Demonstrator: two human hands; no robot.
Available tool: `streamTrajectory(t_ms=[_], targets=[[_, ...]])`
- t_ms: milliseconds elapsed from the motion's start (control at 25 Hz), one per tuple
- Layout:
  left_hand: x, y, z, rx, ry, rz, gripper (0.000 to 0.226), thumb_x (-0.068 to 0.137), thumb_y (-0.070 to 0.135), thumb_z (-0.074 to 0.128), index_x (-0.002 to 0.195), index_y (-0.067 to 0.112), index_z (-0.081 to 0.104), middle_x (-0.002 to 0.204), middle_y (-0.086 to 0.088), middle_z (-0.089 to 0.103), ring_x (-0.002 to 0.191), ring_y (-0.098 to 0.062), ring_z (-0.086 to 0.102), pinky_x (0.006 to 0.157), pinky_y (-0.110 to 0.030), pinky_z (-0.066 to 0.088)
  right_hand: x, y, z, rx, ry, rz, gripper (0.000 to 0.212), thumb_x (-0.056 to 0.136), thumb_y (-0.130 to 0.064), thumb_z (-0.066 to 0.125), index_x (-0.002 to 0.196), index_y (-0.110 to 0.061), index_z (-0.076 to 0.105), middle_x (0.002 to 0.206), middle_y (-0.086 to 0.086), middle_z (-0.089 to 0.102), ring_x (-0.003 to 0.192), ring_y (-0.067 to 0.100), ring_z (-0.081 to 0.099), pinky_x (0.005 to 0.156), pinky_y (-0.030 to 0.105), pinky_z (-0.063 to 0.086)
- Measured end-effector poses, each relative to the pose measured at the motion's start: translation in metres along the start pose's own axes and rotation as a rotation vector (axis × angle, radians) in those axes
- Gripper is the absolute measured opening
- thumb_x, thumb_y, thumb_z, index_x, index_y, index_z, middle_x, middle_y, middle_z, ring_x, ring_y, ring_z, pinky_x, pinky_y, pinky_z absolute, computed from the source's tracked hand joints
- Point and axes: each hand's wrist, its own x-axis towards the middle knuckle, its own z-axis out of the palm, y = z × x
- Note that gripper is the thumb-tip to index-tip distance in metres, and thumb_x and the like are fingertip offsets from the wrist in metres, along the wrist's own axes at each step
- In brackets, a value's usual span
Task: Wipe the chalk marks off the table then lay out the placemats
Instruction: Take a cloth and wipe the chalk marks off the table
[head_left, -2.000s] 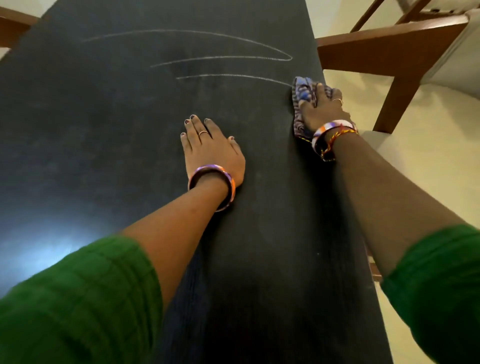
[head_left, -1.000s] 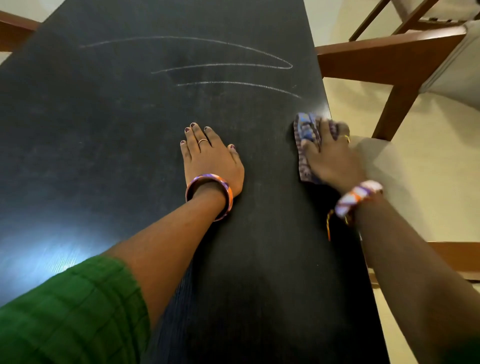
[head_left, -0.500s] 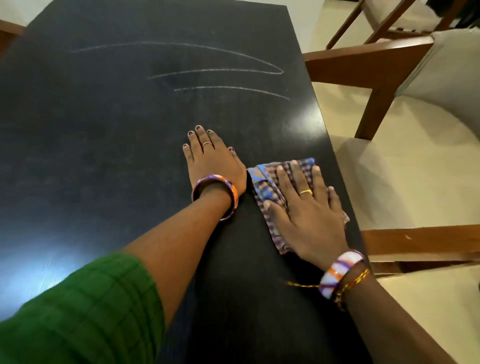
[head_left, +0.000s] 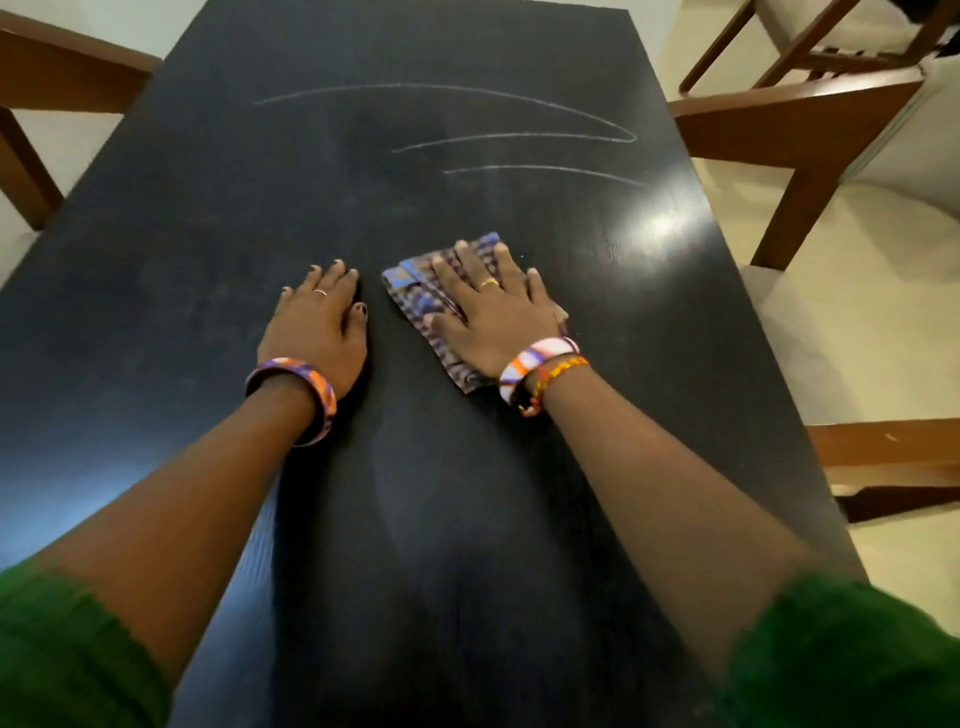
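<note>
A long black table (head_left: 208, 218) fills the view. White chalk marks (head_left: 519, 136), three curved lines, cross its far half. My right hand (head_left: 493, 312) lies flat, fingers spread, pressing a folded blue and purple checked cloth (head_left: 415, 291) onto the table's middle, well short of the chalk. My left hand (head_left: 317, 322) rests palm down on the bare table just left of the cloth, holding nothing. No placemats are in view.
A wooden chair with a pale seat (head_left: 810, 119) stands close along the table's right edge, another chair rail (head_left: 883, 452) nearer me. A wooden chair arm (head_left: 62, 67) shows at the far left. A light glare (head_left: 660, 223) sits by the right edge.
My right hand slid the cloth from the table's right edge, near the chalk, back and leftward to the middle beside my left hand. The left hand stayed planted. The chalk lines look unchanged.
</note>
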Motion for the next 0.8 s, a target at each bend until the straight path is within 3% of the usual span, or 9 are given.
streamTrajectory(t_ms=[80,240,320,400,520,640,800], targets=[[-0.004,-0.006,-0.003,0.012,-0.021,0.016,0.047,0.098,0.017,0.034,0.145,0.008,0.03,0.155,-0.007,0.023,0.145,-0.024,0.015,0.118,-0.04,0.008,-0.021,0.033,-0.005,0.005,0.016,0.087,0.059,0.096,-0.052,0.029,0.148,-0.037,0.007,0.158,-0.013,-0.004,0.147,0.021,-0.008,0.117,0.049,-0.002],[-0.003,-0.002,0.001,0.089,-0.01,0.026,0.049,0.099,0.019,0.027,0.146,0.008,0.023,0.157,-0.007,0.019,0.146,-0.024,0.013,0.119,-0.04,0.01,-0.028,0.128,-0.027,0.03,0.035,0.582,0.061,0.096,-0.054,0.021,0.149,-0.034,0.001,0.159,-0.005,-0.006,0.146,0.031,-0.009,0.116,0.055,0.0],[-0.002,-0.003,0.001,0.099,-0.013,0.023,0.049,0.099,0.02,0.025,0.147,0.009,0.022,0.157,-0.006,0.017,0.146,-0.024,0.013,0.119,-0.039,0.01,-0.006,0.13,-0.031,0.05,0.057,0.678,0.063,0.095,-0.057,0.021,0.15,-0.033,0.002,0.16,-0.002,-0.006,0.145,0.034,-0.009,0.116,0.056,-0.001],[-0.002,-0.004,0.002,0.103,-0.019,0.025,0.049,0.099,0.02,0.024,0.147,0.009,0.021,0.157,-0.005,0.017,0.146,-0.024,0.012,0.119,-0.039,0.01,0.024,0.098,-0.028,0.052,0.082,0.608,0.063,0.095,-0.056,0.022,0.15,-0.032,0.003,0.16,0.0,-0.005,0.145,0.035,-0.008,0.116,0.056,-0.002],[-0.002,-0.005,0.001,0.052,0.005,0.036,0.048,0.098,0.017,0.027,0.146,0.009,0.025,0.156,-0.006,0.02,0.146,-0.023,0.013,0.119,-0.038,0.009,0.052,0.013,-0.011,0.04,0.09,0.339,0.06,0.095,-0.053,0.024,0.149,-0.034,0.005,0.16,-0.002,-0.004,0.145,0.034,-0.007,0.116,0.055,0.0],[-0.005,-0.008,-0.001,-0.164,0.104,-0.014,0.046,0.095,0.006,0.033,0.141,0.006,0.037,0.152,-0.01,0.032,0.143,-0.023,0.023,0.119,-0.032,0.011,0.04,-0.058,0.004,0.034,0.043,0.129,0.057,0.097,-0.05,0.025,0.149,-0.034,0.008,0.159,-0.005,-0.003,0.146,0.031,-0.008,0.116,0.053,-0.002],[-0.022,-0.014,-0.006,-0.31,0.148,-0.062,0.045,0.094,0.002,0.036,0.138,0.005,0.042,0.149,-0.011,0.036,0.142,-0.021,0.027,0.119,-0.027,0.01,-0.006,-0.02,0.002,0.075,0.028,0.165,0.056,0.097,-0.051,0.024,0.148,-0.037,0.006,0.159,-0.01,-0.006,0.146,0.025,-0.01,0.117,0.05,-0.003]])
